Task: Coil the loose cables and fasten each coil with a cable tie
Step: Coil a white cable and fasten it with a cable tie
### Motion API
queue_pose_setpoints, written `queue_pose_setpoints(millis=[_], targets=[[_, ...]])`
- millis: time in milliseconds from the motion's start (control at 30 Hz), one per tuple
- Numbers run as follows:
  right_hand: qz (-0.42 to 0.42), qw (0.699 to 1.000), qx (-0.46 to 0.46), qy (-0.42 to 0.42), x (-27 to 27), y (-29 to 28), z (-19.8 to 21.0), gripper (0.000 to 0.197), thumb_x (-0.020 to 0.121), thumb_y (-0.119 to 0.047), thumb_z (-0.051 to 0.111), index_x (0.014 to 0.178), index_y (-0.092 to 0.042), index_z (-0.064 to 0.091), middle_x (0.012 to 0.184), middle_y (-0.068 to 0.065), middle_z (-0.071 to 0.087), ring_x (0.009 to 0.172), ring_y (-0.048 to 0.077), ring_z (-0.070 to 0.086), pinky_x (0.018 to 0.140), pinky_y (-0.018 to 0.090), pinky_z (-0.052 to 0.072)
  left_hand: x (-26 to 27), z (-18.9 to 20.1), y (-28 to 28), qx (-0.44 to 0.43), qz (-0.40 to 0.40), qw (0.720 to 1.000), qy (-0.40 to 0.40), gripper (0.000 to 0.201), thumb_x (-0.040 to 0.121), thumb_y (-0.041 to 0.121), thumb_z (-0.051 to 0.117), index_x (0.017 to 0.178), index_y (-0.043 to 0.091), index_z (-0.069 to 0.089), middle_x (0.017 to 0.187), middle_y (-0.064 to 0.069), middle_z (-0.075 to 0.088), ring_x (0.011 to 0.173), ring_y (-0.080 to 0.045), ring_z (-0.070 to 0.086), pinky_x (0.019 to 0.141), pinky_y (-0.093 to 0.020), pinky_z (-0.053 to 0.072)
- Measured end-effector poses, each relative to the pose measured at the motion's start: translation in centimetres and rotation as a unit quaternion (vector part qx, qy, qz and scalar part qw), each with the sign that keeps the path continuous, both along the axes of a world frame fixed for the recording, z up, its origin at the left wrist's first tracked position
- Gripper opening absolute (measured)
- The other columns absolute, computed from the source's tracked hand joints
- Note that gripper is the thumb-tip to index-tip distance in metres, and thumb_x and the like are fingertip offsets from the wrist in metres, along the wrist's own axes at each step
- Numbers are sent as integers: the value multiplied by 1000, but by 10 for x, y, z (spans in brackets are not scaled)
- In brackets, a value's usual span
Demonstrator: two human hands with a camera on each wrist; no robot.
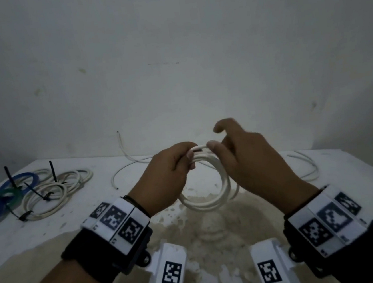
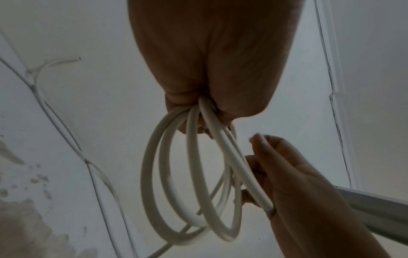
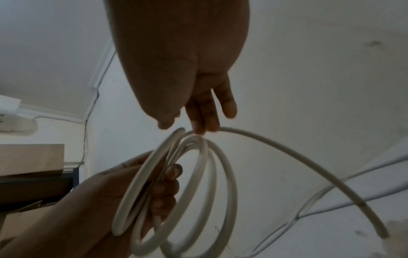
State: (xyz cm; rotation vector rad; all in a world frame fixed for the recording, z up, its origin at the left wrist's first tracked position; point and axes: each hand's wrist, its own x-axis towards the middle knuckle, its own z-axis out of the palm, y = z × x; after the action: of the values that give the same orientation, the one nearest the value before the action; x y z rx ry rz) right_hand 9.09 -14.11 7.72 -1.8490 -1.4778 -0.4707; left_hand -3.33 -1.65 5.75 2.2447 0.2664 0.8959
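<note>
A white cable coil [image 1: 207,203] of several loops hangs above the table [image 1: 51,229]. My left hand [image 1: 172,166] grips the loops at their top, fingers curled round them. In the left wrist view the coil [image 2: 146,174] hangs below the fist. My right hand [image 1: 248,162] is beside it, thumb on the top strand and index finger raised. In the right wrist view its fingers [image 3: 205,120] are nearly straight, with their tips touching the strand. The cable's loose tail [image 3: 309,167] arcs away to the right and lies on the table [image 1: 307,167].
At the far left lie tied coils: a blue one [image 1: 23,179], a green one [image 1: 6,196] and white ones [image 1: 54,193], with black cable ties [image 1: 53,171] sticking up. Another loose white cable [image 1: 123,169] lies at the back by the wall. The table's front is worn brown.
</note>
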Motion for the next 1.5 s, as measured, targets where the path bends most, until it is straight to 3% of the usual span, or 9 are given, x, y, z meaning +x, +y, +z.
queue_pose_setpoints(millis=[133,200,333,567,800,1033,1267,1400,1500], targets=[[-10,999,-39,11,17,-2,1,23,93,-42,52,103,-25,64,98,-5,57,93,4,50,85,21,35,-1,0,4,15,2,1000,-25,23,101,16,41,93,19,63,73,6,57,62,-6,52,61,-27,43],[16,993,-84,78,18,-4,1,15,94,-33,52,83,-26,58,84,-14,58,74,-8,50,68,8,34,-1,-1,3,14,10,999,-50,23,101,16,41,93,15,62,70,9,54,57,-1,47,58,-21,39],[36,984,3,175,11,-6,-5,25,96,-27,49,76,-15,58,62,-5,57,54,6,54,55,17,40,1,-3,-1,20,45,993,-103,25,102,18,40,91,15,62,70,10,54,61,4,50,60,-12,35],[53,975,53,210,-15,3,-28,53,86,-54,33,121,-21,58,106,-6,56,93,-10,48,76,-4,30,5,-9,-8,-78,95,974,-188,24,102,18,41,98,14,65,70,9,55,62,-3,48,65,-19,40],[78,957,88,265,-19,9,-36,23,99,-34,36,101,-33,59,88,-7,62,81,2,56,70,15,42,3,-11,-23,-155,90,952,-246,26,102,20,40,93,16,64,65,4,52,60,-13,45,58,-32,41],[92,938,161,294,-26,4,-28,31,101,-22,39,76,-20,57,57,8,56,54,17,56,54,21,47,6,-23,-31,-192,89,945,-248,29,103,20,35,93,21,62,69,8,54,63,-11,48,62,-32,43],[27,986,88,140,-6,3,-31,21,101,-20,40,91,-23,58,64,-16,46,63,-1,47,61,15,33,3,-32,-32,-361,18,919,-158,31,101,12,37,95,19,66,85,-6,68,80,-21,66,78,-36,55],[30,999,-18,33,-1,-2,-27,27,100,-20,40,98,-8,65,85,0,62,78,15,53,68,14,34,0,-26,-15,-247,68,960,-115,27,90,36,44,85,24,67,95,4,70,95,-14,63,86,-34,48],[79,994,-67,18,-8,-2,-22,32,100,-24,38,102,-10,67,95,3,66,85,16,55,75,23,37,3,-13,-17,-126,47,990,-48,43,94,48,40,76,19,67,77,2,68,76,-12,63,73,-28,46]])
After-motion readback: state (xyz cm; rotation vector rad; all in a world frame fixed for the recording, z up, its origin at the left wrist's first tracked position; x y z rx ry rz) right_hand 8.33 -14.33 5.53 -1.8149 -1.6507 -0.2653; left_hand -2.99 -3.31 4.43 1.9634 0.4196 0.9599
